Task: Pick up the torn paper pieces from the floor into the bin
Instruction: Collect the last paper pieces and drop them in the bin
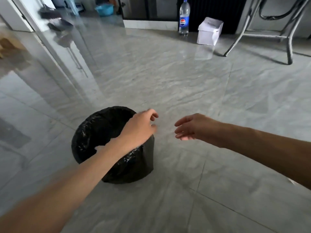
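A bin lined with a black plastic bag point(94, 132) stands on the grey tiled floor. My left hand point(139, 126) hovers over the bin's right rim, fingers loosely curled and apart, with nothing visible in it. A little to the right of the bin, my right hand point(193, 126) is held above the floor with its fingers spread and empty. A bit of white paper point(99, 147) shows inside the bin beside my left forearm. A small white scrap point(293, 182) lies on the floor at the right edge, just under my right forearm.
A blue-labelled plastic bottle point(184, 15) and a white box point(209, 31) stand by the far wall. Metal chair legs point(286, 39) are at the back right. A doorway with a white frame point(42, 36) and a blue basin point(104, 9) lie to the left.
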Demonstrator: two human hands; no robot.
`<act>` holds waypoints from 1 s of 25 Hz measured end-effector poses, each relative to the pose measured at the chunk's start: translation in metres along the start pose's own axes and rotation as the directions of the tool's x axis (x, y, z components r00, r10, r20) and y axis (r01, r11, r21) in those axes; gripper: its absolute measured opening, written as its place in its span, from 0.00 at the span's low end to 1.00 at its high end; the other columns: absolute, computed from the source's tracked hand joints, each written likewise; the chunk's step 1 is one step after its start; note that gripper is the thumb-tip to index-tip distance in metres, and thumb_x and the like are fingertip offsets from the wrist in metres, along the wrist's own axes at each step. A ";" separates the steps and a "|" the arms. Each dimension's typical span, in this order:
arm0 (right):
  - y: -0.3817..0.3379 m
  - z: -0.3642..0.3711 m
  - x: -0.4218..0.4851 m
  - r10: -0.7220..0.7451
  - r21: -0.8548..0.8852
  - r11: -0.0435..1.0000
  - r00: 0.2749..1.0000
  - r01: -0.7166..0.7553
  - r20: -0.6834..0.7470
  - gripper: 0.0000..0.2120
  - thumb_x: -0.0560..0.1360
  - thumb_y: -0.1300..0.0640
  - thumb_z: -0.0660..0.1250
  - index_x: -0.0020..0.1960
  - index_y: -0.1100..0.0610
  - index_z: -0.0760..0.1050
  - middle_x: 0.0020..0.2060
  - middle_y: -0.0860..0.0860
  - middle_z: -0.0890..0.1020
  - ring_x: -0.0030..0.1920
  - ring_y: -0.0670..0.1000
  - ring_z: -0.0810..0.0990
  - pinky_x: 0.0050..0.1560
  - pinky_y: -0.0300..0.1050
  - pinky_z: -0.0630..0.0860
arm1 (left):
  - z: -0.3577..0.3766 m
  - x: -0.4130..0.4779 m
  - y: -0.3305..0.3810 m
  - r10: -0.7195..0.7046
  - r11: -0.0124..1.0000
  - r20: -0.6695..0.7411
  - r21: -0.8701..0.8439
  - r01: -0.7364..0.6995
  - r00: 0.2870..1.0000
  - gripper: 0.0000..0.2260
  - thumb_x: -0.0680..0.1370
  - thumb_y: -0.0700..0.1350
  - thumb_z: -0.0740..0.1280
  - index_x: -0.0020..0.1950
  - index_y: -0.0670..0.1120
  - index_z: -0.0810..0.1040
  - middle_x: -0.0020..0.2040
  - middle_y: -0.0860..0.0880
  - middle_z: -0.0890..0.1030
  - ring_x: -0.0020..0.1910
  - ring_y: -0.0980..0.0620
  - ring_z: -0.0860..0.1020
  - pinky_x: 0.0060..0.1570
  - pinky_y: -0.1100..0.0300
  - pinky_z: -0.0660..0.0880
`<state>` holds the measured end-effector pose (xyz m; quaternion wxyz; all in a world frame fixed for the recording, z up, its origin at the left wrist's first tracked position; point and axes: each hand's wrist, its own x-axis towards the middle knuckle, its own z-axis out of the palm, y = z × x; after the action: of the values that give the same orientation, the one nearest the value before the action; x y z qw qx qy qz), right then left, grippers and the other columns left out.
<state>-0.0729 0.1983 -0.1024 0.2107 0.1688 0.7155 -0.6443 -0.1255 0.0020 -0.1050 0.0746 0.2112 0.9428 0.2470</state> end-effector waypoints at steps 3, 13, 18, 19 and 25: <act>0.045 -0.072 -0.043 0.040 0.015 0.999 0.993 -0.039 -0.107 0.11 0.73 0.69 0.65 0.55 0.66 0.77 0.41 0.60 0.83 0.41 0.53 0.84 0.44 0.42 0.82 | 0.046 0.018 0.077 0.152 0.988 0.195 -0.022 -0.150 0.969 0.14 0.74 0.44 0.66 0.59 0.50 0.75 0.54 0.52 0.79 0.46 0.51 0.78 0.48 0.54 0.76; 0.280 -0.205 -0.194 0.108 -0.282 0.902 0.802 -0.328 -0.588 0.08 0.71 0.58 0.68 0.49 0.50 0.79 0.39 0.47 0.83 0.39 0.47 0.82 0.41 0.42 0.79 | 0.212 0.018 0.273 0.422 0.809 0.761 -0.071 -0.583 0.493 0.08 0.75 0.46 0.67 0.54 0.50 0.77 0.39 0.51 0.84 0.36 0.54 0.81 0.35 0.69 0.72; 0.394 -0.253 -0.231 0.108 -0.313 0.671 0.506 -0.672 -0.856 0.18 0.72 0.53 0.66 0.62 0.50 0.72 0.58 0.54 0.76 0.58 0.59 0.76 0.51 0.53 0.73 | 0.303 0.011 0.321 0.427 0.706 0.822 -0.043 -0.706 0.377 0.12 0.76 0.49 0.65 0.59 0.50 0.76 0.55 0.51 0.81 0.47 0.54 0.75 0.47 0.60 0.69; 0.411 -0.263 -0.236 0.114 -0.274 0.644 0.443 -0.715 -0.889 0.21 0.72 0.53 0.66 0.64 0.52 0.71 0.59 0.58 0.75 0.59 0.62 0.74 0.53 0.55 0.73 | 0.323 0.008 0.328 0.431 0.696 0.815 -0.028 -0.718 0.386 0.13 0.76 0.49 0.65 0.60 0.50 0.75 0.57 0.51 0.80 0.50 0.52 0.75 0.48 0.59 0.69; 0.459 -0.277 -0.242 0.087 -0.236 0.743 0.440 -0.626 -0.894 0.07 0.71 0.62 0.64 0.47 0.57 0.79 0.48 0.57 0.81 0.47 0.59 0.77 0.44 0.48 0.72 | 0.408 0.022 0.337 0.531 0.601 0.608 0.221 -0.768 0.590 0.21 0.74 0.49 0.66 0.65 0.48 0.68 0.63 0.44 0.70 0.58 0.40 0.74 0.52 0.47 0.72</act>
<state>0.3457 0.5323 -0.3448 0.0160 0.5446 0.8175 -0.1868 0.0761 0.4546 -0.2925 0.1552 0.6170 0.7706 -0.0362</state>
